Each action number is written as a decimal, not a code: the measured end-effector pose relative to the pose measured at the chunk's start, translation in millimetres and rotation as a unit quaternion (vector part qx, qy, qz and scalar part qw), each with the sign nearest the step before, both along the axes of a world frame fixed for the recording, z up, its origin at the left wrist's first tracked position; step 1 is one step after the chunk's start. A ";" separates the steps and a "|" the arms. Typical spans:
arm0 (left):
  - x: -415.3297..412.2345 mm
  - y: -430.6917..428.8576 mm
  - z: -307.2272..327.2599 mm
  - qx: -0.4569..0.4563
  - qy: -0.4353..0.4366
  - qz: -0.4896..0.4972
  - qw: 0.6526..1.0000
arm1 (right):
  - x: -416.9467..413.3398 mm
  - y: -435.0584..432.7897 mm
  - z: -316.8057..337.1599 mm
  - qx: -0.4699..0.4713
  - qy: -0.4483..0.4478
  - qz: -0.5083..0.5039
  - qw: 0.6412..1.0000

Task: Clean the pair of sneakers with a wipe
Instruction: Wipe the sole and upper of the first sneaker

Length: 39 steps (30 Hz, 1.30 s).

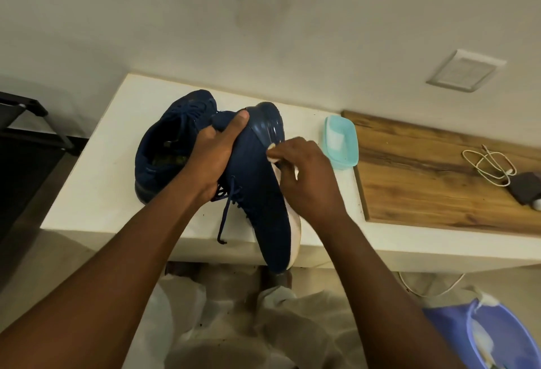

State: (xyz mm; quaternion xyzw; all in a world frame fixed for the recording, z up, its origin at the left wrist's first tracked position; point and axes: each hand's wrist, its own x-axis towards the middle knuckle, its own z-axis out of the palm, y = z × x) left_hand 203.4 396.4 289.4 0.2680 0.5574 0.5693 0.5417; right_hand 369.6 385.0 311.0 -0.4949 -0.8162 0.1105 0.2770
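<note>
Two navy blue sneakers are on the white counter point(96, 193). One sneaker point(164, 146) rests on the counter at the left, its opening facing me. My left hand point(210, 158) grips the other sneaker point(260, 193) around its tongue and holds it tilted on its side, toe pointing toward me past the counter edge, white sole facing right. My right hand point(307, 175) presses a small white wipe point(272, 153) against the edge of the sole near the heel. A loose lace hangs down from the held sneaker.
A teal plastic tub point(341, 141) with white wipes stands just right of the shoes. Beyond it lies a wooden board point(424, 181) with a coiled white cable point(489, 166) and a dark adapter. A purple basin point(503, 336) sits on the floor at lower right.
</note>
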 end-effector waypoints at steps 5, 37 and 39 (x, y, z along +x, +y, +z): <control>-4.1 0.2 -6.8 -0.024 -0.013 0.024 0.999 | 10.4 -21.1 -7.5 -0.081 -0.026 -0.025 0.996; -2.7 0.7 -28.5 -0.021 0.112 -0.098 0.989 | 24.3 17.6 -27.3 -0.165 0.115 -0.072 0.977; -1.3 1.3 -28.5 -0.016 0.122 -0.097 0.988 | 24.2 15.4 -26.5 -0.174 0.074 -0.061 0.980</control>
